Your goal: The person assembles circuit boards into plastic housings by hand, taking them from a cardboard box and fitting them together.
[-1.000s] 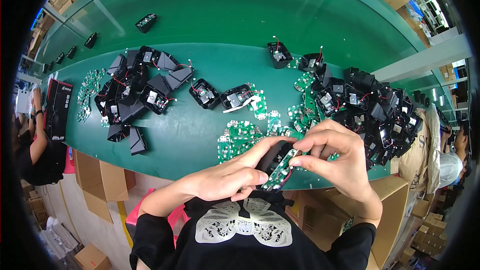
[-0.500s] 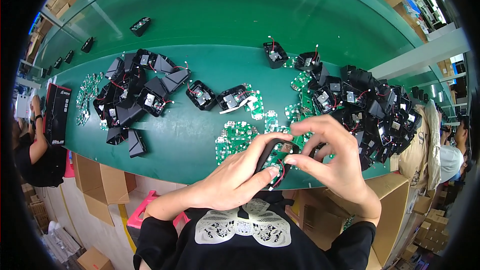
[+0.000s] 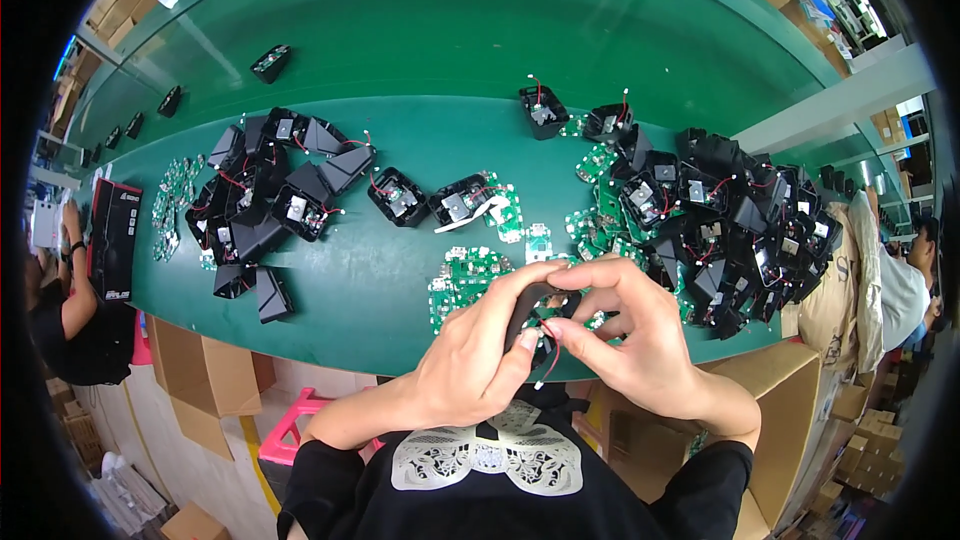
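Observation:
My left hand (image 3: 462, 355) grips a black plastic housing (image 3: 524, 314) near the table's front edge, its thumb along the near side. My right hand (image 3: 640, 340) is closed on the same housing from the other side, fingertips at its far end and thumb at its opening. A red and black wire (image 3: 551, 358) hangs out of it, ending in a small white plug. Fingers hide most of the inside. Beyond my hands lie loose green circuit boards (image 3: 468, 272) and two open housings with wires, one of them a black housing (image 3: 398, 197) left of centre.
Black housings are heaped at the right (image 3: 760, 230) and left (image 3: 265, 180) of the green table (image 3: 370, 285). A black box (image 3: 115, 240) stands at the left end. Several housings sit on the green strip (image 3: 400, 30) behind. Cardboard boxes (image 3: 205, 370) stand below the front edge.
My right hand has come inward, and its fingers now close on the housing's far end. The housing has tilted, so less of the board inside shows.

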`<action>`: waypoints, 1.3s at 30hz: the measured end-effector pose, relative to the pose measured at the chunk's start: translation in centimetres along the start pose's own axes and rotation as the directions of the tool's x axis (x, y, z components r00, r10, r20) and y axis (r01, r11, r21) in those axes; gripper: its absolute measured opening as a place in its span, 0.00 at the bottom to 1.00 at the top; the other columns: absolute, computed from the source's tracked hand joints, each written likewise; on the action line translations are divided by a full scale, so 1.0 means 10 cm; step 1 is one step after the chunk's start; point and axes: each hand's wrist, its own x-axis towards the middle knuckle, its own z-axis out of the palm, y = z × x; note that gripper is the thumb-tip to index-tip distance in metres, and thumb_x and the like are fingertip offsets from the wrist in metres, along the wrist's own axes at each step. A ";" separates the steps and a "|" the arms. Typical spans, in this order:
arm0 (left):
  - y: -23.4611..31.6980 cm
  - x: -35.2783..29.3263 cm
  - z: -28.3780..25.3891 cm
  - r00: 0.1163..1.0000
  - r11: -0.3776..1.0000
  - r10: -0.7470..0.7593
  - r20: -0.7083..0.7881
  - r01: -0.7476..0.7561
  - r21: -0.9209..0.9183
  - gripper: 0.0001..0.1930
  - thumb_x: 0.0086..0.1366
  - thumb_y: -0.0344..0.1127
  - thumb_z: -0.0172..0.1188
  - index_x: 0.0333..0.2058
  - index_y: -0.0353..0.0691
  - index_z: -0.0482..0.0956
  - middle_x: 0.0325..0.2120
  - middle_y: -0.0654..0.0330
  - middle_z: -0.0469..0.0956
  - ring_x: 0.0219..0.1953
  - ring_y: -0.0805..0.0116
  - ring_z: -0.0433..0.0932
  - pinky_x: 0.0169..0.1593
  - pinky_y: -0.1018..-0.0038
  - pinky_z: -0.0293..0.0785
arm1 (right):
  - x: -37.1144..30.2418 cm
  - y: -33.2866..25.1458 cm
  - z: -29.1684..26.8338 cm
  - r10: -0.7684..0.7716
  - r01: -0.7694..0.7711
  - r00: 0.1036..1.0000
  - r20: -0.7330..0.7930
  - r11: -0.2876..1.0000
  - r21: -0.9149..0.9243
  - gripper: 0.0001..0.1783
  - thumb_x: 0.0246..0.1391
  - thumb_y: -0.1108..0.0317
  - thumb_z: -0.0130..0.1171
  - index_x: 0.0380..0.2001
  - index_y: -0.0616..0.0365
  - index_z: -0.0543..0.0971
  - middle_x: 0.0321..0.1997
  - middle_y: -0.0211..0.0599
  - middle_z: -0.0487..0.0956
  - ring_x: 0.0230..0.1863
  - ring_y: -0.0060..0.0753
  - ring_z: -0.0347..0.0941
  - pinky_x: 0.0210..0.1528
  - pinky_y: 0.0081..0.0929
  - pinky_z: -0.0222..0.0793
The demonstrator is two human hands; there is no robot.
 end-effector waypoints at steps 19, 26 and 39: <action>0.09 0.19 -0.20 0.884 0.419 0.463 0.067 -0.285 0.862 0.30 0.38 0.39 0.62 0.46 0.41 0.72 0.30 0.59 0.72 0.22 0.66 0.70 0.18 0.76 0.65 | 0.09 0.04 -0.18 0.457 -0.653 0.730 0.509 0.687 0.319 0.13 0.50 0.66 0.60 0.36 0.64 0.78 0.29 0.33 0.79 0.24 0.17 0.73 0.11 0.12 0.64; 0.09 0.17 -0.25 0.930 0.664 0.368 0.009 -0.269 0.698 0.29 0.42 0.27 0.56 0.49 0.32 0.66 0.34 0.50 0.74 0.28 0.58 0.75 0.26 0.71 0.72 | 0.18 0.11 -0.18 0.404 -0.668 0.714 0.572 0.637 0.385 0.13 0.49 0.68 0.60 0.38 0.64 0.78 0.29 0.34 0.79 0.20 0.17 0.70 0.12 0.12 0.64; 0.12 0.13 -0.29 0.999 0.869 0.048 0.017 -0.050 0.493 0.26 0.51 0.24 0.51 0.52 0.33 0.61 0.38 0.50 0.73 0.34 0.54 0.76 0.36 0.69 0.73 | 0.28 0.13 -0.20 0.390 -0.711 0.658 0.644 0.604 0.360 0.11 0.48 0.68 0.61 0.34 0.62 0.79 0.28 0.35 0.79 0.23 0.18 0.71 0.16 0.17 0.71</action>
